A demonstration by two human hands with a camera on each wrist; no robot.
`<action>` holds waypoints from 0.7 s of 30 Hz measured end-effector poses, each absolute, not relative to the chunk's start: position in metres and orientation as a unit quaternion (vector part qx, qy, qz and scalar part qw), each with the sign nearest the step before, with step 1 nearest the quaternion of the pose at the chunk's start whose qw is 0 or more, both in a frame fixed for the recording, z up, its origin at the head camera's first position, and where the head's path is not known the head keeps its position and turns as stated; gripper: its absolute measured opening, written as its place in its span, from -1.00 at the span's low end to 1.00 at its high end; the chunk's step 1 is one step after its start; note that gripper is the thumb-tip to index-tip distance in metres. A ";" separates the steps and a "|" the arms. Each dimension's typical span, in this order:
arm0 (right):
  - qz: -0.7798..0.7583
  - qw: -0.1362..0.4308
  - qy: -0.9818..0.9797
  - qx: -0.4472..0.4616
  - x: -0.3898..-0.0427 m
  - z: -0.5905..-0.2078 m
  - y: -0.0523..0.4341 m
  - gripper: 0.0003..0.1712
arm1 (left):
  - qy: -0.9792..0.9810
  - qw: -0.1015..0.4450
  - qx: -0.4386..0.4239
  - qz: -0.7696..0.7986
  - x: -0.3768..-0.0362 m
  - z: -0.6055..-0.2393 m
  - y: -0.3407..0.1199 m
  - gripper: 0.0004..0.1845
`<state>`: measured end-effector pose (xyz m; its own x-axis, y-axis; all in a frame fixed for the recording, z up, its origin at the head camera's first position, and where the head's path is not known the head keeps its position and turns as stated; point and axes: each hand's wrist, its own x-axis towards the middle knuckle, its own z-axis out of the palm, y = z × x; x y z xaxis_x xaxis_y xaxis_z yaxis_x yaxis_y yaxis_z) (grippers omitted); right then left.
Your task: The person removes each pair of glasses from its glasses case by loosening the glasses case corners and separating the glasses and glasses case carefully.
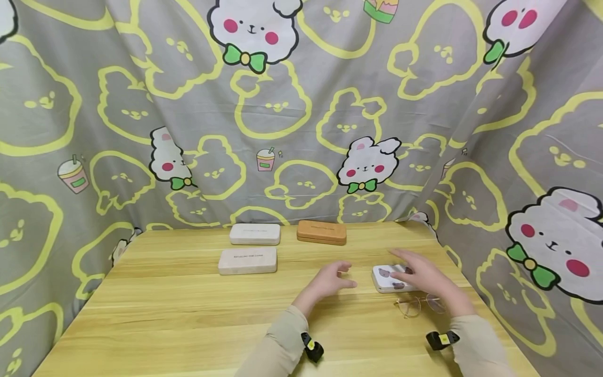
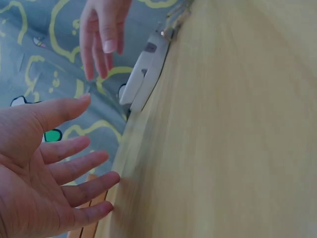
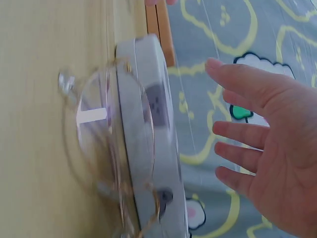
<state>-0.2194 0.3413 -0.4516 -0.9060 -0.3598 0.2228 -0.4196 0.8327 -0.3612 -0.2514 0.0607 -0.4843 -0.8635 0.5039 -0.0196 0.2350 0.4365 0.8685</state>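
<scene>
A white glasses case (image 1: 385,278) with dark bear-like prints lies closed at the right side of the table. My right hand (image 1: 421,273) hovers over it, fingers spread and holding nothing; in the right wrist view a gap shows between hand and case. Just in front of the case rests a pair of thin-framed glasses (image 1: 411,308), its lenses clear. To the left of the case, my left hand (image 1: 328,283) is held above the table with its fingers apart. The left wrist view shows that palm (image 2: 29,183) with nothing in it.
Toward the back stand a white case (image 1: 255,234) and an orange-brown case (image 1: 322,233). A pale beige case (image 1: 247,261) lies in front of the white one. A patterned grey curtain (image 1: 292,120) hangs behind the wooden table (image 1: 188,324) and along its sides.
</scene>
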 end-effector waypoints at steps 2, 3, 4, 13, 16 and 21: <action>0.206 0.079 -0.954 0.201 -0.222 -0.450 0.334 -0.26 | 0.840 0.135 0.223 0.476 -0.253 -0.482 0.054 -0.38; 0.208 0.081 -0.954 0.200 -0.224 -0.449 0.330 -0.26 | 0.842 0.132 0.224 0.473 -0.254 -0.481 0.051 -0.39; 0.208 0.081 -0.954 0.199 -0.225 -0.448 0.326 -0.25 | 0.844 0.130 0.224 0.469 -0.254 -0.480 0.048 -0.40; 0.212 0.069 -0.957 0.184 -0.244 -0.439 0.290 -0.21 | 0.871 0.113 0.225 0.422 -0.264 -0.471 0.026 -0.43; 0.211 0.058 -0.960 0.175 -0.250 -0.437 0.281 -0.19 | 0.880 0.095 0.223 0.408 -0.269 -0.467 0.019 -0.44; 0.200 0.055 -0.963 0.172 -0.265 -0.434 0.269 -0.17 | 0.902 0.044 0.220 0.368 -0.280 -0.459 0.009 -0.46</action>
<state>-0.2649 0.2693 -0.4341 -0.9349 -0.3092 0.1744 -0.3530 0.8611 -0.3660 -0.2801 0.0089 -0.4586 -0.8990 0.4299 0.0835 0.3656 0.6316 0.6837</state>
